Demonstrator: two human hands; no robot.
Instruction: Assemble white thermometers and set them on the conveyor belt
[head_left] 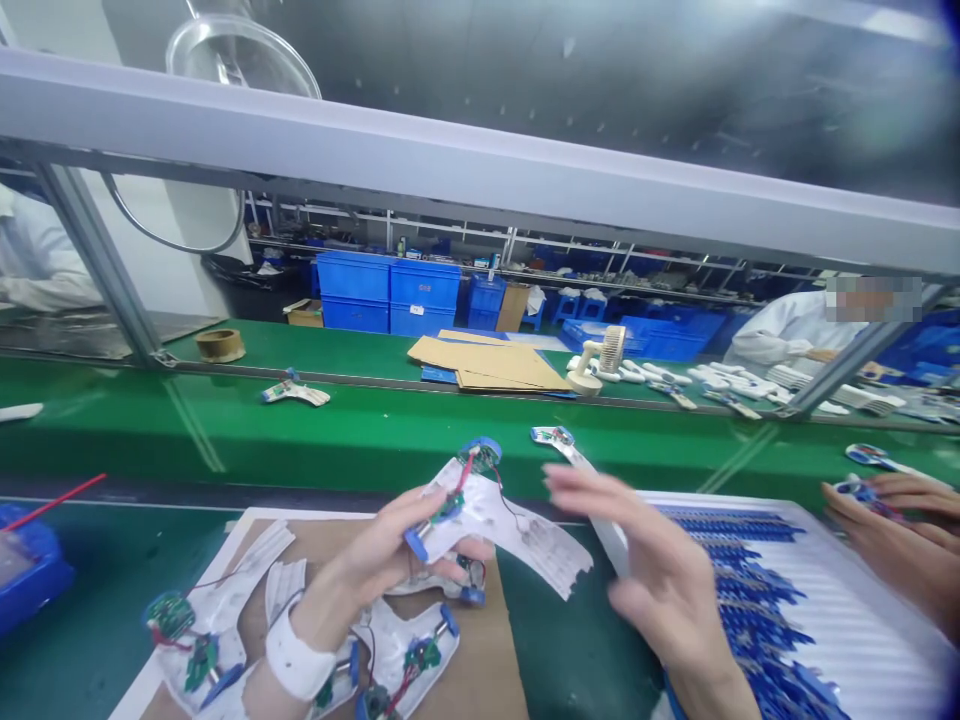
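My left hand grips a white curved plastic shell that carries green circuit boards, red and dark wires and blue end parts. The shell's broad jagged end points right. My right hand is raised to the right of the shell, apart from it, its fingers spread and slightly blurred, with nothing in them. Below my left hand, several similar shells with boards lie on a brown cardboard sheet. Another long white piece lies behind my right hand, partly hidden by it.
A white tray holds rows of blue parts at the right. Another person's hands hold a small part beyond it. A blue container stands at the left. Across the green belt are cardboard sheets, a tape roll and a small fan.
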